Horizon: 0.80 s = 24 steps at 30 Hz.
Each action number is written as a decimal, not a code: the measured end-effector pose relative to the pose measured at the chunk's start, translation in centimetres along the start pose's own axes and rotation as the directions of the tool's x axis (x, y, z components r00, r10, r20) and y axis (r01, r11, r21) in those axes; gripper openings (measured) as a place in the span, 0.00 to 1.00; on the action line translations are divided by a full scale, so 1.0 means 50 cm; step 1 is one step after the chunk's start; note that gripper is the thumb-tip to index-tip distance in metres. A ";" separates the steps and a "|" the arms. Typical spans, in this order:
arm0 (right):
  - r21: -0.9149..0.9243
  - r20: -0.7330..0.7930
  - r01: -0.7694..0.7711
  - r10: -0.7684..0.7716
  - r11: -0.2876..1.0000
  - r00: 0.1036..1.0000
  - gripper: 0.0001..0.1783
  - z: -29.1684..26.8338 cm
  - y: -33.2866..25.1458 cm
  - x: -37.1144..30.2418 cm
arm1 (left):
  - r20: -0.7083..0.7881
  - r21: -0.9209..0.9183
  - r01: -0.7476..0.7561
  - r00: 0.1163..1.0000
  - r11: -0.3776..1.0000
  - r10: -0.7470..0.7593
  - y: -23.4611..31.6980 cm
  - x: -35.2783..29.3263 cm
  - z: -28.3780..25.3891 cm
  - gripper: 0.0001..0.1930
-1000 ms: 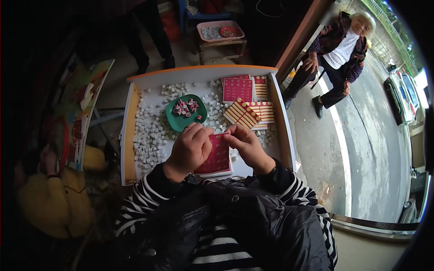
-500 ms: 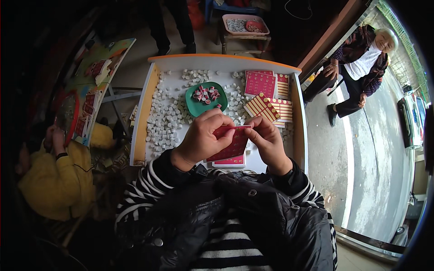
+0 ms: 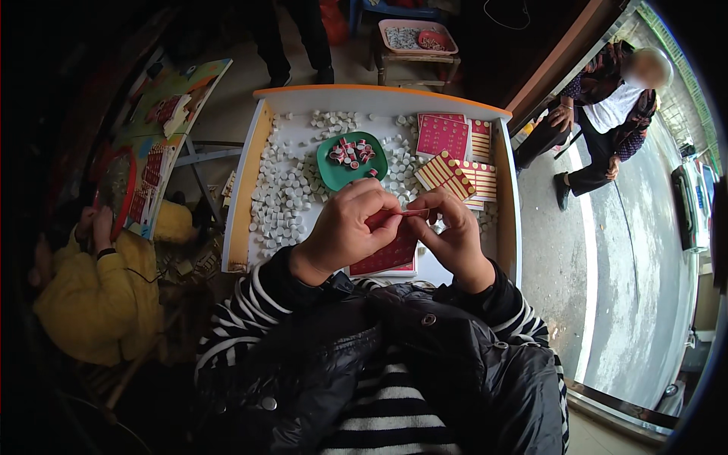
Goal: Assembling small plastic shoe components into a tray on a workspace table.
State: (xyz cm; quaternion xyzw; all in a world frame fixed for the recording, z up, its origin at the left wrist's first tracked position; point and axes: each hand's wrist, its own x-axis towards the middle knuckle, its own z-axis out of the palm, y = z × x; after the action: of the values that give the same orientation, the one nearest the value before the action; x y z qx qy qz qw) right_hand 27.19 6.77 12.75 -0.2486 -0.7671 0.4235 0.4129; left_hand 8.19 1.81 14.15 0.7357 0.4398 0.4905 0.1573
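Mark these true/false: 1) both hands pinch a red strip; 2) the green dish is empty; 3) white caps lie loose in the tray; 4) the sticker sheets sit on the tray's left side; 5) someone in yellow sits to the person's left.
1. True: left hand and right hand pinch the red strip between them.
2. False: the green dish holds small red and white pieces.
3. True: white caps lie scattered across the tray.
4. False: the sticker sheets lie on its right side.
5. True: a person in yellow sits there.

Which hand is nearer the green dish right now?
Left. The left hand sits just below the green dish, close to its rim; the right hand is farther off, below and to its right.
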 end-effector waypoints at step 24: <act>-0.232 -0.019 0.237 -0.248 0.943 0.969 0.12 0.009 0.007 0.023 | 0.046 -0.194 0.220 0.975 0.956 -0.215 -0.003 -0.011 -0.015 0.07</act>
State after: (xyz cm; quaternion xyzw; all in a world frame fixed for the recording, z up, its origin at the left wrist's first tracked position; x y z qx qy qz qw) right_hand 26.22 7.60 12.79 -0.2080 -0.8252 0.2725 0.4488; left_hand 7.42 1.31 14.07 0.6694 0.4653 0.5025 0.2880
